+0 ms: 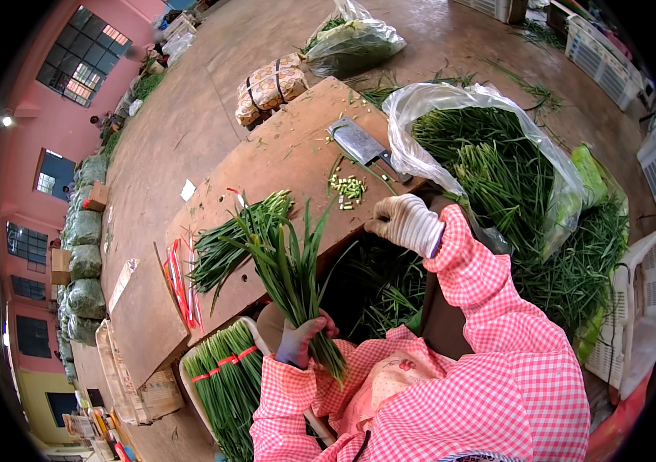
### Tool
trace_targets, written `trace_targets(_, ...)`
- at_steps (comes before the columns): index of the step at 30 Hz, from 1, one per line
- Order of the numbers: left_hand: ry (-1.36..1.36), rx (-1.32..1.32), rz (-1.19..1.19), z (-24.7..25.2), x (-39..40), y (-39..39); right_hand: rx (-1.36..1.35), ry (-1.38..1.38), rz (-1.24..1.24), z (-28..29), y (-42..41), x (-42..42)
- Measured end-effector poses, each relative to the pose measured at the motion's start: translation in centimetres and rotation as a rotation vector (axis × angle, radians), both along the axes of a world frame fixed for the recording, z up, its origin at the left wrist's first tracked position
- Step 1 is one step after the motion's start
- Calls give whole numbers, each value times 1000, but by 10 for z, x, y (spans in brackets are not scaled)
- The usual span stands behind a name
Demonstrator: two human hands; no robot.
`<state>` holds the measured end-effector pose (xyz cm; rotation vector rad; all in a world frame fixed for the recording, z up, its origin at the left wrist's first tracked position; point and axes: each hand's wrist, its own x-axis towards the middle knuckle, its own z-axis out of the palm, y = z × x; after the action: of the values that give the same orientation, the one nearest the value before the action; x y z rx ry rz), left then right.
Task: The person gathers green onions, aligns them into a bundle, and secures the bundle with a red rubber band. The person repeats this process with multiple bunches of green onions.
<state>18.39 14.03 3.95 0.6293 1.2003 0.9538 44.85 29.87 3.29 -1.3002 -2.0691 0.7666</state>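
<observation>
My left hand (303, 341), in a thin glove, is closed around a bunch of long green leafy stalks, likely garlic chives (290, 271), which fans out over the board's edge. Gloved in white knit, my right hand (403, 224) is raised near the board's right edge with fingers curled; whether it pinches a thin leaf I cannot tell. On the brown wooden board (235, 173) lie another bunch of stalks (241, 237), a cleaver (359, 141) with a black handle, cut stalk ends (349, 189) and red ties (174, 277).
An open plastic bag of greens (489, 161) stands at the right, beside loose greens (570, 277). A crate (258, 335) at lower left holds bundles tied with red bands. Past the board sit a patterned cushion (273, 86) and another bag of greens (356, 46). Loose leaves lie below the board.
</observation>
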Motion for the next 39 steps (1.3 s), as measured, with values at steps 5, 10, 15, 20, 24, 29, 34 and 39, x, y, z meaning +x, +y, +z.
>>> trace_targets(5,-21,-43,-8,-4,1,5,217,156,34,1,1,-3)
trace_targets(10,26,-50,-21,-6,2,6,147,434,116,40,4,-31)
trace_targets(15,23,-37,-38,-6,1,8,73,452,139,60,-4,-45)
trace_targets(20,90,-38,-51,-5,3,7,87,264,196,54,6,-78)
trace_targets(24,126,-13,-32,-2,-3,6,35,350,180,37,14,-81)
trace_targets(29,167,-51,30,-11,-29,11,-192,427,-22,43,17,-33)
trace_targets(34,200,-78,29,-14,-21,19,164,322,106,41,5,-41)
trace_targets(39,194,-57,41,-24,-17,24,-9,403,294,46,-14,-77)
